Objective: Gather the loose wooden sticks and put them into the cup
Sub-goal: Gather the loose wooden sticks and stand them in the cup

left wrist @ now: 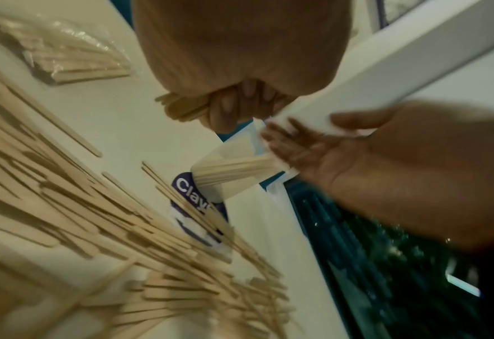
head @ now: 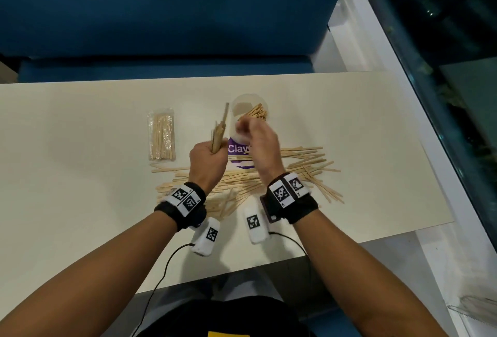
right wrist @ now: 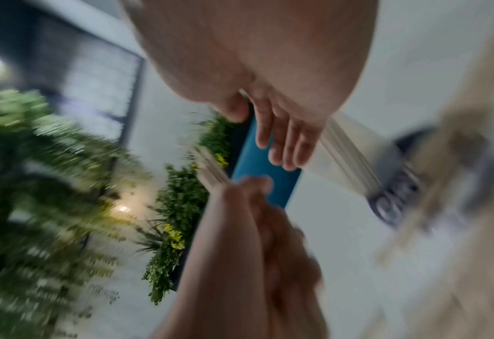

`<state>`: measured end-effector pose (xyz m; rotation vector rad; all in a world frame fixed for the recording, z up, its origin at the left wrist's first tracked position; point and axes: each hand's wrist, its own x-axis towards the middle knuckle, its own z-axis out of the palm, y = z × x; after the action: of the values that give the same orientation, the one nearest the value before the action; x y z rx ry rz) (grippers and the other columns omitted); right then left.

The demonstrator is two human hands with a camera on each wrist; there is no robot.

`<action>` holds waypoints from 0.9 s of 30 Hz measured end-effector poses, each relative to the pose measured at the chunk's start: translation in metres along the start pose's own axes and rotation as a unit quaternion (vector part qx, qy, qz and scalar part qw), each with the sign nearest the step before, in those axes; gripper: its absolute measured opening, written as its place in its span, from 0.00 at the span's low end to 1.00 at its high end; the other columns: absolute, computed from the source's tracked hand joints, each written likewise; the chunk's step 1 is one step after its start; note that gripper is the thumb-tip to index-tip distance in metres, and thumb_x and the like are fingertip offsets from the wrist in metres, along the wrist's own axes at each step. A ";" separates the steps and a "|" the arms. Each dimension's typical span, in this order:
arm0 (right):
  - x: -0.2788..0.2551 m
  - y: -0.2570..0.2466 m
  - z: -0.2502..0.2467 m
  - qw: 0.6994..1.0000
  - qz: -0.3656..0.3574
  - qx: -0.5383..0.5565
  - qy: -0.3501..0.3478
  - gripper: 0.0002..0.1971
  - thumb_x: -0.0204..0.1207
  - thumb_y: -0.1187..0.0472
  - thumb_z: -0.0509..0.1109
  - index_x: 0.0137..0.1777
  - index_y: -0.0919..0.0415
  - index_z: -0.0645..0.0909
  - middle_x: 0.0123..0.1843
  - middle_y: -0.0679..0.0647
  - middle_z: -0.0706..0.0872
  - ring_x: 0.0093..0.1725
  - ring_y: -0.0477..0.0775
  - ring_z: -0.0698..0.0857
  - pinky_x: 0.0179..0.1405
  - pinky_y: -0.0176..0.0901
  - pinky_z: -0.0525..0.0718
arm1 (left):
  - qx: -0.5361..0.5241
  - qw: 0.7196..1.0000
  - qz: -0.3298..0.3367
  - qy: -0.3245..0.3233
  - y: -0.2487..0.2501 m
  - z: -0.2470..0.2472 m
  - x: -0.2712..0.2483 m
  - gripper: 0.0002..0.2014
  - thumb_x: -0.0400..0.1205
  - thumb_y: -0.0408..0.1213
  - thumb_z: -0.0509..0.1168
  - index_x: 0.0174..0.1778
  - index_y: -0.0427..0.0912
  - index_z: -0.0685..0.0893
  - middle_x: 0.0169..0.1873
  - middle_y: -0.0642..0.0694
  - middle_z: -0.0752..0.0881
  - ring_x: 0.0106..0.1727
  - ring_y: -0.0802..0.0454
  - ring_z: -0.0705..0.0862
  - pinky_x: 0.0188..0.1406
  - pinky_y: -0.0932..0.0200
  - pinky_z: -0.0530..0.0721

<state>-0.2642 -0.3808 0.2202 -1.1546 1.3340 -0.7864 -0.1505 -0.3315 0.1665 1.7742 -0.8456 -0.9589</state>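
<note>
I see a pale table (head: pixel 80 126) running across the head view, with a blue bench (head: pixel 161 8) behind it. A wide scatter of loose wooden sticks (head: pixel 304 164) lies flat on the table in front of me, spreading left and right under both wrists. Beyond the scatter's left end lies a clear packet of sticks (head: pixel 161 136), apart from the pile. The clear cup (head: pixel 248 110) stands at mid-table just behind the scatter on a purple label (head: pixel 238 149) printed with white letters; a sheaf of sticks already leans inside it, tips toward the right rim. My left hand (head: pixel 208 160) is clenched round an upright bundle of sticks (head: pixel 220 129), held just left of the cup; the left wrist view shows the fingers (left wrist: pixel 228 107) curled over the bundle's lower ends. My right hand (head: pixel 258 139) is at the cup's near wall, and in the right wrist view its fingers (right wrist: pixel 286 140) are straight and released, gripping nothing. Motion blur hides whether they touch the cup.
</note>
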 end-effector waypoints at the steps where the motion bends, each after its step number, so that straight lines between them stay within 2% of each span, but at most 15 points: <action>1: 0.002 -0.011 -0.003 0.995 -0.088 -0.034 0.027 0.18 0.91 0.51 0.55 0.61 0.57 0.85 0.57 0.57 0.89 0.58 0.56 0.87 0.59 0.52 0.86 | 0.032 0.999 0.008 -0.022 -0.002 -0.001 -0.002 0.25 0.87 0.42 0.67 0.21 0.42 0.76 0.19 0.47 0.73 0.21 0.50 0.67 0.22 0.52 0.70; 3: 0.004 -0.025 -0.004 0.973 -0.206 -0.106 0.019 0.19 0.92 0.52 0.53 0.69 0.59 0.81 0.65 0.56 0.87 0.65 0.52 0.85 0.65 0.48 0.84 | 0.093 0.994 0.028 -0.057 -0.005 -0.002 -0.005 0.23 0.83 0.38 0.67 0.20 0.39 0.75 0.18 0.46 0.73 0.20 0.51 0.65 0.22 0.52 0.69; 4: 0.003 -0.029 -0.003 0.960 -0.224 -0.164 -0.023 0.21 0.93 0.52 0.51 0.72 0.61 0.80 0.68 0.57 0.86 0.67 0.52 0.84 0.68 0.50 0.83 | 0.115 0.990 0.037 -0.069 -0.004 -0.001 -0.005 0.22 0.81 0.35 0.66 0.19 0.40 0.74 0.17 0.47 0.73 0.20 0.51 0.64 0.22 0.54 0.67; 7: -0.007 -0.021 0.006 0.856 -0.224 -0.428 -0.183 0.20 0.93 0.55 0.52 0.68 0.64 0.82 0.65 0.61 0.87 0.65 0.58 0.82 0.70 0.56 0.76 | 0.168 0.977 0.063 -0.117 0.003 -0.002 -0.007 0.16 0.80 0.26 0.65 0.24 0.38 0.79 0.20 0.45 0.80 0.22 0.48 0.74 0.24 0.54 0.74; 8: -0.009 -0.015 0.006 0.850 -0.223 -0.439 -0.187 0.18 0.92 0.56 0.54 0.69 0.64 0.82 0.65 0.60 0.87 0.65 0.58 0.81 0.71 0.54 0.74 | 0.185 0.972 0.070 -0.128 0.004 -0.003 -0.007 0.15 0.80 0.26 0.65 0.26 0.37 0.81 0.22 0.43 0.82 0.24 0.46 0.77 0.26 0.53 0.77; 11: -0.013 -0.011 -0.001 0.902 -0.205 -0.350 -0.146 0.17 0.90 0.54 0.59 0.70 0.61 0.82 0.67 0.54 0.84 0.65 0.50 0.79 0.71 0.51 0.77 | 0.184 0.973 0.055 -0.128 0.002 -0.013 -0.004 0.20 0.80 0.32 0.64 0.20 0.42 0.72 0.17 0.46 0.75 0.22 0.47 0.68 0.26 0.56 0.68; 13: -0.018 -0.012 -0.001 0.861 -0.207 -0.415 -0.207 0.17 0.90 0.57 0.59 0.71 0.65 0.80 0.69 0.58 0.82 0.66 0.54 0.78 0.71 0.52 0.77 | 0.193 0.970 0.066 -0.133 0.002 -0.020 -0.002 0.18 0.77 0.37 0.62 0.19 0.46 0.71 0.16 0.47 0.75 0.21 0.47 0.68 0.24 0.58 0.66; 15: -0.027 -0.007 0.004 0.804 -0.250 -0.493 -0.219 0.20 0.91 0.56 0.59 0.76 0.68 0.75 0.74 0.63 0.77 0.71 0.61 0.75 0.74 0.56 0.74 | 0.191 0.967 0.079 -0.147 0.004 -0.022 -0.004 0.18 0.76 0.34 0.62 0.19 0.46 0.71 0.18 0.46 0.76 0.21 0.48 0.69 0.23 0.58 0.66; 16: -0.030 -0.006 0.006 0.804 -0.264 -0.493 -0.202 0.23 0.91 0.54 0.58 0.79 0.68 0.72 0.76 0.63 0.75 0.73 0.61 0.73 0.76 0.57 0.73 | 0.183 0.968 0.082 -0.148 0.004 -0.021 -0.005 0.20 0.77 0.30 0.64 0.19 0.45 0.71 0.18 0.46 0.75 0.22 0.49 0.69 0.23 0.58 0.66; 18: -0.027 -0.004 0.008 0.839 -0.245 -0.451 -0.182 0.26 0.90 0.51 0.58 0.83 0.64 0.66 0.82 0.60 0.67 0.78 0.59 0.69 0.79 0.55 0.72 | 0.173 0.970 0.086 -0.150 0.005 -0.019 -0.006 0.21 0.77 0.23 0.66 0.19 0.43 0.73 0.18 0.48 0.76 0.23 0.53 0.69 0.23 0.58 0.67; 21: -0.020 -0.004 0.004 0.891 -0.198 -0.367 -0.179 0.24 0.90 0.56 0.58 0.83 0.62 0.63 0.85 0.54 0.60 0.76 0.56 0.75 0.74 0.54 0.79 | 0.202 0.963 0.082 -0.155 0.009 -0.016 -0.007 0.22 0.78 0.26 0.66 0.18 0.45 0.72 0.16 0.50 0.75 0.20 0.56 0.67 0.22 0.61 0.65; 22: -0.020 -0.003 0.003 0.897 -0.204 -0.352 -0.172 0.23 0.89 0.61 0.60 0.82 0.63 0.65 0.83 0.55 0.64 0.72 0.56 0.78 0.71 0.54 0.82 | 0.206 0.964 0.069 -0.156 0.009 -0.016 -0.005 0.22 0.78 0.30 0.66 0.18 0.46 0.70 0.15 0.50 0.73 0.19 0.56 0.66 0.21 0.62 0.63; 24: -0.023 0.000 0.002 0.878 -0.259 -0.369 -0.161 0.19 0.85 0.71 0.63 0.75 0.68 0.75 0.74 0.60 0.76 0.65 0.57 0.81 0.66 0.55 0.84 | 0.207 0.965 0.041 -0.154 0.011 -0.016 0.001 0.20 0.79 0.32 0.65 0.19 0.43 0.73 0.17 0.48 0.75 0.21 0.52 0.70 0.21 0.61 0.65; 26: -0.024 0.005 0.001 0.865 -0.300 -0.369 -0.159 0.13 0.83 0.72 0.66 0.66 0.69 0.83 0.62 0.61 0.85 0.58 0.59 0.84 0.62 0.54 0.85 | 0.236 0.957 0.027 -0.163 0.010 -0.018 0.007 0.17 0.80 0.31 0.64 0.24 0.42 0.76 0.22 0.43 0.79 0.26 0.45 0.76 0.24 0.57 0.68; 27: -0.023 0.005 0.000 0.877 -0.291 -0.349 -0.156 0.11 0.83 0.71 0.68 0.62 0.68 0.86 0.57 0.60 0.87 0.55 0.57 0.85 0.60 0.52 0.85 | 0.250 0.952 0.027 -0.173 0.010 -0.019 0.008 0.16 0.81 0.31 0.64 0.25 0.43 0.76 0.24 0.42 0.80 0.28 0.44 0.77 0.26 0.57 0.69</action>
<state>-0.2678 -0.3576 0.2226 -2.2277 1.0078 -0.4856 -0.1315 -0.3342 0.1790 2.0158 -1.4567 -1.1066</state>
